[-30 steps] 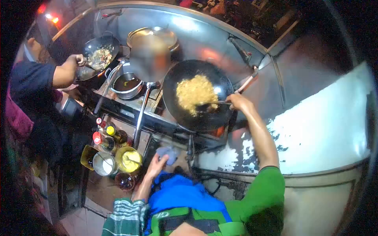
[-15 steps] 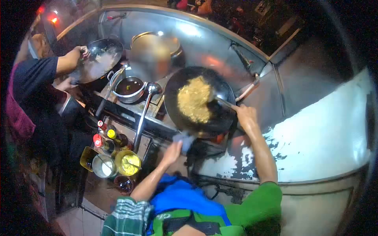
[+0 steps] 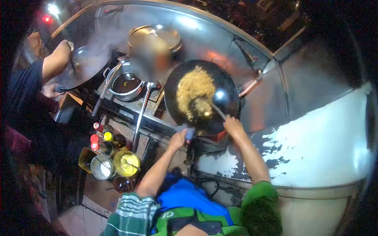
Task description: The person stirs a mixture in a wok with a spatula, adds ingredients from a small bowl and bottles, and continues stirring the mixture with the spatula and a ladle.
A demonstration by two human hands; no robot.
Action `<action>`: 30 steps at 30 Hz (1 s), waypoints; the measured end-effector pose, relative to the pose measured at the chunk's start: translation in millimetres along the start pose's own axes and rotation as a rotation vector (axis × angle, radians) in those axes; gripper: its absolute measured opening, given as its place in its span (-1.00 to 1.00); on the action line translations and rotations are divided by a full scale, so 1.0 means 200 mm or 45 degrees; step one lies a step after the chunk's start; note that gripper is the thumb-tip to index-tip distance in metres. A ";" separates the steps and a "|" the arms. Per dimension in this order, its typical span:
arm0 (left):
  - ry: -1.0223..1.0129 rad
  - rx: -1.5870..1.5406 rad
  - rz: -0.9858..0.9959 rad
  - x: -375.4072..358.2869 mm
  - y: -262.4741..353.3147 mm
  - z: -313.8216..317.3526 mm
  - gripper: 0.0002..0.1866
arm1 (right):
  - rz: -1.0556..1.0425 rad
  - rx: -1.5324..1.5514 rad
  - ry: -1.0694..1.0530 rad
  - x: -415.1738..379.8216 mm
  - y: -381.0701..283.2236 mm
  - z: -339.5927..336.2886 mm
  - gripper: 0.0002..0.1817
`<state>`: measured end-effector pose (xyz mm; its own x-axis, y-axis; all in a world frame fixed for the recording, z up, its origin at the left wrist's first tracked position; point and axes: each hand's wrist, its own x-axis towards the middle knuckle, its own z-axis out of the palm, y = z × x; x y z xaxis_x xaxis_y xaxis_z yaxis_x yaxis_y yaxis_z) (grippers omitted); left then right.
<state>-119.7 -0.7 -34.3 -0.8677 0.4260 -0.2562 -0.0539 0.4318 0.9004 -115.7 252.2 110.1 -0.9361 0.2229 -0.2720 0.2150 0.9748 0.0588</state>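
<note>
A large black wok (image 3: 230,88) sits before me, with a mound of yellow-brown food like fried rice (image 3: 193,84) spread over its left and middle part. My right hand (image 3: 233,126) is closed round the handle of a wok ladle (image 3: 217,110), whose head lies in the food near the wok's middle. At the wok's near-left rim, my left hand (image 3: 178,139) grips a folded grey-blue cloth (image 3: 189,133). The cloth overlaps the rim in this view.
Left of the wok stand a pot of dark liquid (image 3: 125,95) and a lidded pot (image 3: 136,34); a long-handled ladle (image 3: 141,120) lies nearby. Sauce bottles (image 3: 105,147) and a tub of yellow stuff (image 3: 126,163) stand lower left. Another person's arm (image 3: 55,63) works a steaming wok (image 3: 92,65).
My left hand has brought the cloth up to the wok's rim. My right hand has moved left and nearer me, drawing the ladle through the food, which has shifted. The other person's wok has lowered.
</note>
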 end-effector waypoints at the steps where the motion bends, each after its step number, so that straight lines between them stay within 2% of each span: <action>1: 0.016 -0.024 -0.043 0.01 0.00 0.00 -0.26 | 0.060 0.004 -0.186 -0.05 0.00 0.05 -0.68; 2: 0.027 -0.053 -0.094 0.01 -0.01 0.01 -0.25 | 0.121 0.003 -0.382 -0.09 0.00 0.11 -0.67; 3: -0.102 -0.189 -0.300 0.06 -0.05 0.03 -0.25 | 0.113 -0.008 -0.390 -0.05 -0.01 0.15 -0.67; 8: -0.132 -0.264 -0.205 0.17 -0.26 0.17 -0.24 | 0.196 0.172 -0.119 0.27 -0.08 0.46 -0.73; 9: 0.128 -0.227 -0.016 0.26 -0.43 0.29 -0.30 | 0.245 0.159 -0.060 0.29 -0.05 0.44 -0.75; 10: 0.379 -0.185 0.172 0.20 -0.32 0.22 -0.37 | 0.301 0.148 -0.007 0.25 -0.05 0.36 -0.77; 11: 0.352 -0.422 -0.031 0.11 -0.21 0.18 -0.38 | 0.200 -0.086 -0.123 0.16 -0.06 0.31 -0.80; 12: 0.358 -0.412 -0.030 0.11 -0.12 0.12 -0.38 | 0.303 0.095 -0.120 0.11 -0.03 0.41 -0.73; 13: 0.139 -0.794 -0.327 0.11 -0.06 0.07 -0.35 | -0.168 -0.419 -0.087 0.11 0.13 0.73 -0.69; 14: -0.091 -1.177 -0.628 0.13 -0.03 0.07 -0.31 | -0.485 -0.762 -0.279 0.16 0.15 0.86 -0.66; 15: 0.053 -1.104 -0.642 0.15 -0.01 0.11 -0.36 | -0.856 -1.048 -0.398 0.20 0.17 0.99 -0.62; 16: 0.047 -1.106 -0.662 0.15 -0.01 0.13 -0.36 | -0.389 -0.455 -0.672 0.06 -0.07 0.53 -0.60; 17: 0.145 -0.956 -0.586 0.14 -0.03 0.15 -0.47 | 0.115 0.128 -0.720 -0.11 -0.35 -0.01 -0.58; 18: 0.235 -0.891 -0.566 0.09 0.01 0.14 -0.53 | 0.226 0.344 -0.665 -0.07 -0.28 0.00 -0.61; 19: 0.323 -0.822 -0.549 0.05 0.06 0.13 -0.60 | -0.082 -0.020 -0.308 0.06 -0.06 0.22 -0.62; 20: 0.324 -0.895 -0.461 -0.02 0.06 0.17 -0.47 | -0.111 0.114 -0.288 0.07 0.04 0.17 -0.72; 21: 0.227 -1.028 -0.647 -0.14 0.19 0.14 -0.52 | -0.076 -0.058 -0.347 -0.01 0.02 -0.04 -0.69; 22: 0.129 -1.161 -0.827 -0.30 0.33 0.10 -0.57 | -0.179 -0.009 -0.203 -0.12 0.07 -0.19 -0.65; 23: 0.202 -1.366 -0.734 -0.40 0.39 0.09 -0.59 | -0.181 0.121 -0.170 -0.22 0.08 -0.35 -0.63; 24: 0.271 -1.573 -0.631 -0.47 0.41 0.10 -0.62 | -0.265 0.073 -0.245 -0.27 0.08 -0.46 -0.61; 26: 0.053 -1.375 -0.814 -0.36 0.23 0.15 -0.60 | -0.384 0.299 -0.255 -0.24 0.10 -0.45 -0.60; 28: 0.018 -1.366 -0.687 -0.23 0.15 0.11 -0.59 | -0.460 0.252 -0.103 -0.11 0.05 -0.34 -0.59; 29: 0.177 -1.062 -0.976 -0.23 0.22 0.10 -0.38 | -0.307 0.280 -0.126 -0.10 -0.02 -0.36 -0.60; 30: 0.026 -1.241 -0.882 -0.39 0.41 0.00 -0.63 | -0.244 0.275 -0.054 -0.09 0.01 -0.29 -0.61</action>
<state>-55.8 1.6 59.4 -0.5133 0.3241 -0.7947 -0.8578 -0.2239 0.4627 -115.6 250.5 171.3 -0.9538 0.0298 -0.2988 0.0937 0.9749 -0.2020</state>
